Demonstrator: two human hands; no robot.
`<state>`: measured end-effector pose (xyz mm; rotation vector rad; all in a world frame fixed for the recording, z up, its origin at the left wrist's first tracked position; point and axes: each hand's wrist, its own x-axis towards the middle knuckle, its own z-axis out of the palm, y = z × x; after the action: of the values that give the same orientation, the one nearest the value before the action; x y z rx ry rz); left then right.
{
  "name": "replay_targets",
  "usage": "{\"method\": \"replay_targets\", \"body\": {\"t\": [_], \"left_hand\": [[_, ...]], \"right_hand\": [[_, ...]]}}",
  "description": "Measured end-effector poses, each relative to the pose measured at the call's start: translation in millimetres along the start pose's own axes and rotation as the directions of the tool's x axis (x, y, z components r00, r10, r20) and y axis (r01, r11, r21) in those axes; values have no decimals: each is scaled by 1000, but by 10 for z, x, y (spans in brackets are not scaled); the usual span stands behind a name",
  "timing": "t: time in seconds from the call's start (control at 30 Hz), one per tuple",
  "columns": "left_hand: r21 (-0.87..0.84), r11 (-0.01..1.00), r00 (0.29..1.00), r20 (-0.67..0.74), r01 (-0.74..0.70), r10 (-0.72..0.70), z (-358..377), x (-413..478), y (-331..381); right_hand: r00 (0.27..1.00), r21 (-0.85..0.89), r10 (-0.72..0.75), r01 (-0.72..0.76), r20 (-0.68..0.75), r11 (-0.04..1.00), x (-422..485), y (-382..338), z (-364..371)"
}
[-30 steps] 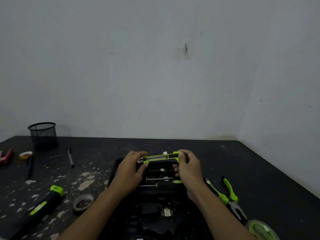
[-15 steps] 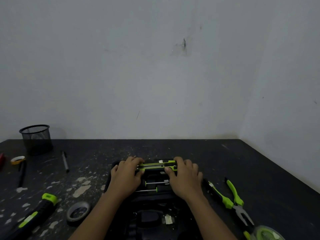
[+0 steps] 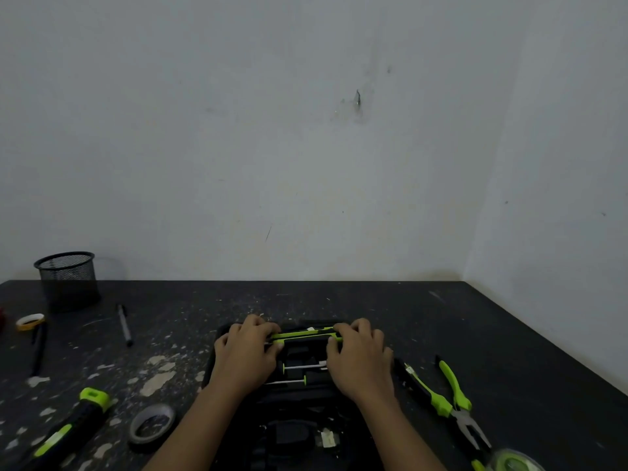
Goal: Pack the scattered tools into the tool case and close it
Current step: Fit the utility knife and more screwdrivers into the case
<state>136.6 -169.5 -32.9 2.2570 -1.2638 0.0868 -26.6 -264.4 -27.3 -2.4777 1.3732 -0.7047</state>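
- Head view, lower centre: an open black plastic tool case (image 3: pixel 221 332) lies on the dark, paint-flecked table (image 3: pixel 441 321). Its near half is too dim to read.
- The left hand (image 3: pixel 246 355) and right hand (image 3: pixel 362 360) each grasp one end of a long green-and-black plastic-handled tool (image 3: pixel 306 333), fingers curled over the top. The tool lies level along the case's far edge. Cannot tell whether it is fully seated.
- Two slim green-collared screwdrivers (image 3: pixel 299 367) sit in slots just below it, between the hands.
- Judged step: seating the long tool.
- To do it well: keep it parallel to its recess, press both ends evenly, and let go only once it sits flush. A proud tool would likely stop the lid closing.
- Outside the case: green-handled steel pliers (image 3: pixel 452 399) to its right, and a chunky green-and-black torch-like tool (image 3: pixel 68 426) at lower left. Judged partway through packing.
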Motion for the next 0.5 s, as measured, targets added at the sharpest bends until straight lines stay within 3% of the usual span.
{"method": "replay_targets", "body": {"t": [0.17,0.5], "left_hand": [[-19,999,999,-7,33,-33,-14,10,3],[-27,999,999,2,43,-43,-10,21,29]], "right_hand": [[998,-27,-63,63,-26,998,-20,-18,-1],[994,-42,-63,67,92,997,13,-2,19]]}}
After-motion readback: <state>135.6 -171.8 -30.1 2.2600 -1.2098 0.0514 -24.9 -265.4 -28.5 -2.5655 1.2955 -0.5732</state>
